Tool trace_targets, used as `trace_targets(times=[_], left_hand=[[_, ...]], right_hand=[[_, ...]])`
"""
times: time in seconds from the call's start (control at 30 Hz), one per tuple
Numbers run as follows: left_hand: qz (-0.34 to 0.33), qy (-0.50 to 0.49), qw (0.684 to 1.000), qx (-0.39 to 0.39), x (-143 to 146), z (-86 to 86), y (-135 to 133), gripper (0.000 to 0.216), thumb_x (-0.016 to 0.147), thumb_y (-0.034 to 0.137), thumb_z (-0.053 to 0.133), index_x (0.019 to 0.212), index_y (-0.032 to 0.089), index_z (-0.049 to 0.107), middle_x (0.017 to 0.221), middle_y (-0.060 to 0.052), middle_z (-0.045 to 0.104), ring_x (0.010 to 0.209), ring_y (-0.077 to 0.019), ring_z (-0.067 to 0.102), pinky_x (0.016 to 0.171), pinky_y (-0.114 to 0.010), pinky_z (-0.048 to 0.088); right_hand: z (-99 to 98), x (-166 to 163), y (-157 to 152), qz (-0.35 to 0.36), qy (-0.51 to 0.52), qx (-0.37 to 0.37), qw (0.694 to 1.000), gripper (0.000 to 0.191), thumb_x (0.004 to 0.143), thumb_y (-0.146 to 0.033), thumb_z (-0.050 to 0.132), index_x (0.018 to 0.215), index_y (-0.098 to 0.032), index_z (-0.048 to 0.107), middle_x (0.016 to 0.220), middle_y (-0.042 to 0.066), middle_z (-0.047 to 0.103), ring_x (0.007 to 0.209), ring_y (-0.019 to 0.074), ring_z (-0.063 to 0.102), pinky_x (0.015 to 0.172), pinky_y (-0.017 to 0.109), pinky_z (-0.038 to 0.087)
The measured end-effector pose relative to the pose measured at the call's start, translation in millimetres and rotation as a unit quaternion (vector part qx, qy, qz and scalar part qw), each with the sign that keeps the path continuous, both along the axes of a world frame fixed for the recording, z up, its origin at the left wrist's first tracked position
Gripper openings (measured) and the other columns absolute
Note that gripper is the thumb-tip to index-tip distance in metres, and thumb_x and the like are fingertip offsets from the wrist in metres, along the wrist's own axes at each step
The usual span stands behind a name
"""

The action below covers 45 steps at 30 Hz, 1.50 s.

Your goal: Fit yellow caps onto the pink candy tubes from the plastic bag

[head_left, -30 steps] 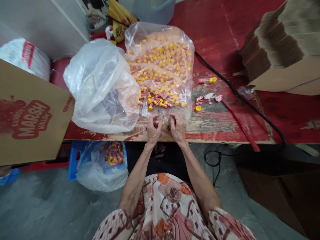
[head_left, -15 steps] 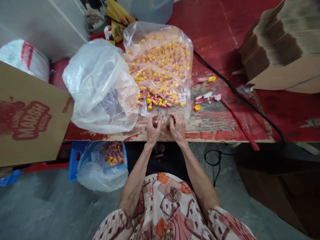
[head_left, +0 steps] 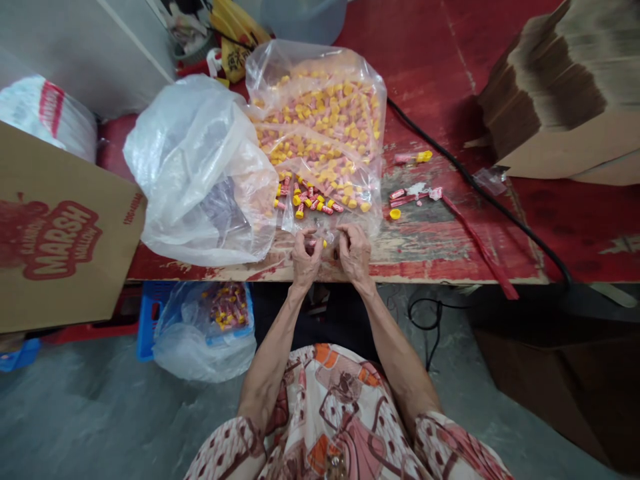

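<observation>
My left hand (head_left: 306, 259) is at the table's front edge, thumb and fingers closed around a small red tube with a yellow cap (head_left: 324, 244), mostly hidden by the fingers. Just to its right, my right hand (head_left: 355, 255) has its fingers curled together at the near edge of the clear plastic bag; what they pinch, if anything, is hidden. That clear plastic bag (head_left: 375, 150) lies flat in front of both hands, full of the same red tubes with yellow caps (head_left: 320, 200). Several tubes lie uncovered at its mouth.
A cloudy plastic bag (head_left: 195, 167) and a printed carton (head_left: 60, 233) stand left. A blue basket (head_left: 145, 333) with lined tubes sits below. To the right are an opened tube (head_left: 407, 159), a red strip (head_left: 480, 247), a black cable (head_left: 465, 175) and stacked cardboard (head_left: 560, 143).
Almost nothing differs: both hands stay in the same place over the table edge, and the capped tube remains at my left fingers. The view has shifted very slightly.
</observation>
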State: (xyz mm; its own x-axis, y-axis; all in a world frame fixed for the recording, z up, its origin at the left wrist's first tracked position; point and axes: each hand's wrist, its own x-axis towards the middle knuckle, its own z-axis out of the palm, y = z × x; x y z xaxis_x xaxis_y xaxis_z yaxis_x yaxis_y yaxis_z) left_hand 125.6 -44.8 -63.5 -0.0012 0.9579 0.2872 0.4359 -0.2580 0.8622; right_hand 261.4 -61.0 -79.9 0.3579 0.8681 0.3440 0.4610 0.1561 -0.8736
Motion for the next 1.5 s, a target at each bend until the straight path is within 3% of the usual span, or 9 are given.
trace_targets(times=[0.5,0.63,0.73,0.9,1.0,1.17,1.27,1.4,1.5], left_hand=[[-0.023,0.020,0.999,-0.018,-8.6,11.6,12.0,0.029,0.100,0.042,0.068,0.119,0.021,0.063,0.096,-0.003,0.069,0.077,-0.0140,0.065,0.074,-0.026,0.056],[-0.111,0.104,0.988,0.035,-16.4,19.0,19.3,0.021,0.102,0.031,0.063,0.121,0.022,0.065,0.103,-0.006,0.070,0.086,-0.0167,0.068,0.085,-0.031,0.058],[-0.180,0.114,0.977,0.010,-19.8,17.6,23.5,0.019,0.103,0.030,0.061,0.118,0.022,0.066,0.100,-0.005,0.070,0.084,-0.0169,0.068,0.083,-0.032,0.059],[-0.111,0.029,0.992,-0.046,-22.5,13.0,25.3,0.024,0.102,0.039,0.064,0.119,0.021,0.064,0.095,-0.005,0.070,0.077,-0.0153,0.068,0.072,-0.028,0.058],[-0.118,0.026,0.992,-0.038,-23.5,14.4,24.6,0.025,0.100,0.042,0.067,0.115,0.021,0.065,0.097,-0.005,0.071,0.079,-0.0157,0.069,0.075,-0.030,0.060],[-0.120,-0.031,0.987,-0.106,-29.6,21.0,23.4,0.029,0.104,0.046,0.058,0.120,0.021,0.064,0.085,-0.001,0.067,0.063,-0.0122,0.062,0.060,-0.024,0.054],[-0.106,0.011,0.993,-0.052,-29.9,20.9,21.5,0.026,0.105,0.039,0.057,0.122,0.021,0.063,0.093,-0.003,0.068,0.072,-0.0145,0.066,0.069,-0.027,0.057],[-0.191,0.149,0.969,0.037,-26.2,20.6,27.1,0.017,0.100,0.024,0.056,0.114,0.021,0.066,0.107,-0.009,0.069,0.097,-0.0209,0.069,0.088,-0.034,0.058],[-0.206,0.162,0.964,0.047,-27.3,23.7,33.8,0.021,0.099,0.020,0.055,0.118,0.021,0.064,0.105,-0.007,0.069,0.090,-0.0185,0.069,0.084,-0.031,0.058]], right_hand=[[5.5,2.5,-4.2,-0.032,0.027,0.014,0.999,0.028,0.103,-0.021,0.042,0.111,-0.022,0.069,0.109,0.009,0.073,0.105,0.0228,0.067,0.098,0.038,0.054],[3.7,3.4,-4.5,-0.028,0.023,0.007,0.999,0.026,0.103,-0.024,0.043,0.109,-0.023,0.069,0.107,0.009,0.073,0.103,0.0238,0.067,0.096,0.039,0.055],[1.5,3.3,-3.3,-0.006,0.014,-0.004,1.000,0.026,0.102,-0.023,0.044,0.107,-0.023,0.069,0.107,0.010,0.074,0.104,0.0246,0.067,0.097,0.041,0.055],[-0.5,4.0,-3.2,-0.012,-0.006,0.002,1.000,0.027,0.102,-0.023,0.043,0.108,-0.022,0.070,0.106,0.010,0.074,0.103,0.0239,0.068,0.096,0.039,0.056],[2.1,6.5,0.1,-0.003,-0.026,0.002,1.000,0.029,0.102,-0.021,0.043,0.110,-0.023,0.070,0.108,0.009,0.075,0.104,0.0232,0.069,0.097,0.038,0.056],[15.4,9.3,26.6,0.050,-0.070,0.015,0.996,0.034,0.103,-0.018,0.042,0.124,-0.022,0.069,0.122,0.011,0.073,0.119,0.0253,0.066,0.108,0.044,0.054],[18.7,5.4,54.0,0.078,-0.122,0.004,0.989,0.044,0.102,-0.013,0.041,0.137,-0.024,0.066,0.135,0.012,0.069,0.131,0.0264,0.062,0.114,0.046,0.051],[13.2,1.1,82.0,0.137,-0.199,-0.029,0.970,0.050,0.097,-0.007,0.047,0.139,-0.025,0.068,0.127,0.012,0.073,0.122,0.0257,0.065,0.112,0.041,0.052],[8.3,3.7,83.0,0.136,-0.227,-0.023,0.964,0.045,0.099,-0.009,0.049,0.136,-0.025,0.070,0.122,0.011,0.076,0.118,0.0250,0.067,0.106,0.037,0.054]])
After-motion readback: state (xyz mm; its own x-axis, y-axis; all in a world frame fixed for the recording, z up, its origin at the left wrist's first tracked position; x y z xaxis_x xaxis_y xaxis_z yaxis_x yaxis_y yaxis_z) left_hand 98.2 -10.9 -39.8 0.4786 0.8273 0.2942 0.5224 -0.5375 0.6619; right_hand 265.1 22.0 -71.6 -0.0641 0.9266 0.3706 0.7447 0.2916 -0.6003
